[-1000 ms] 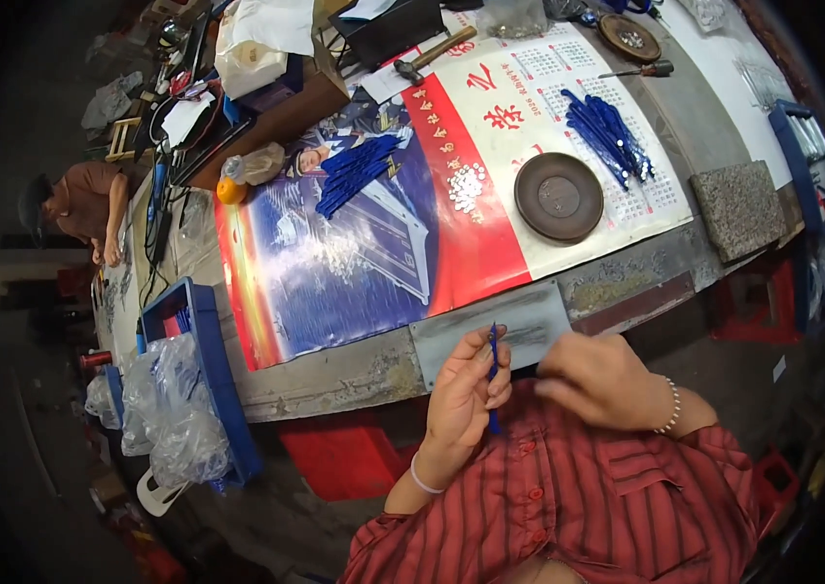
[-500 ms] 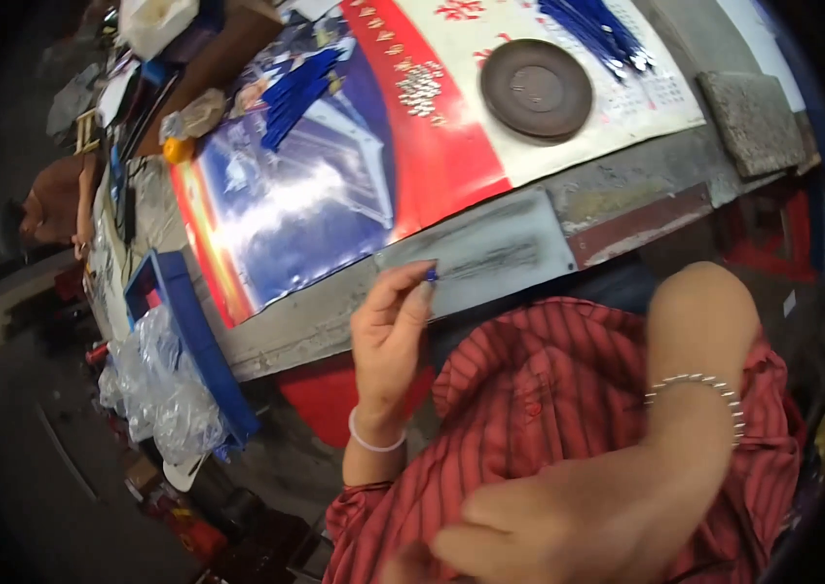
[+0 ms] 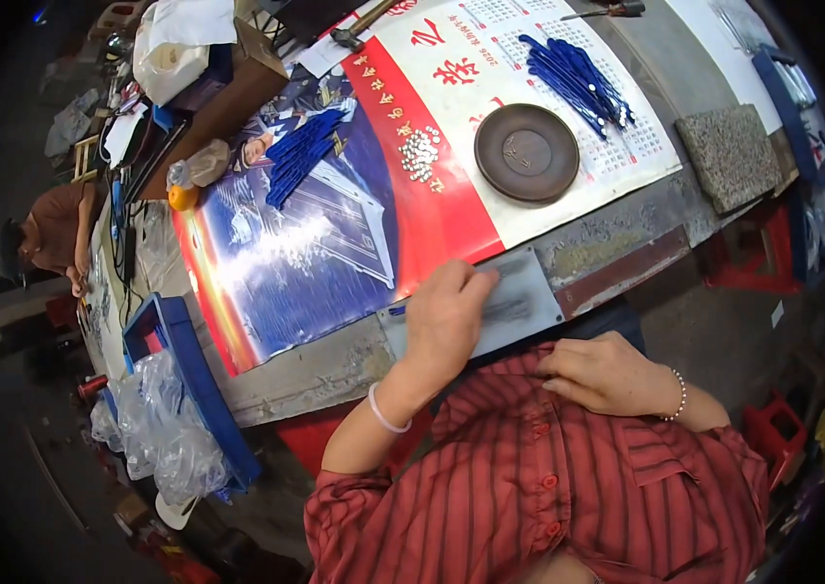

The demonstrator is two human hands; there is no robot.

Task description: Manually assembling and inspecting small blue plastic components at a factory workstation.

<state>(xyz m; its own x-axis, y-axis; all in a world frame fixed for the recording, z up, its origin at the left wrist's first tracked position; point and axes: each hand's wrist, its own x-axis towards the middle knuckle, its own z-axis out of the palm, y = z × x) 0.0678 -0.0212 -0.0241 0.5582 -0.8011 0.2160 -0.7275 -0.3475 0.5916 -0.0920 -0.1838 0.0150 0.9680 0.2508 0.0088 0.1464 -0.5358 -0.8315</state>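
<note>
My left hand (image 3: 443, 319) is over the pale plate (image 3: 521, 300) at the table's near edge, its fingers curled and their tips hidden. A small blue piece (image 3: 396, 311) shows beside it, at the plate's left corner; whether it is in the hand cannot be made out. My right hand (image 3: 612, 375) is by the shirt front, near the plate's edge, with fingers bent together and what they hold, if anything, hidden. Farther up, a pile of small silvery beads (image 3: 420, 156) lies on the calendar's red band, between two bundles of blue cords (image 3: 583, 88).
A dark round dish (image 3: 553, 170) stands on the calendar sheet (image 3: 451, 209). A rough stone block (image 3: 729, 156) sits at the right edge. At left are a blue bin (image 3: 203, 389) with plastic bags and an orange fruit (image 3: 183, 198). Another person (image 3: 54, 229) sits far left.
My left hand has moved right and up over the plate, its fingers turned away. My right hand has risen from low in front of the shirt to the plate's edge. The view has shifted.
</note>
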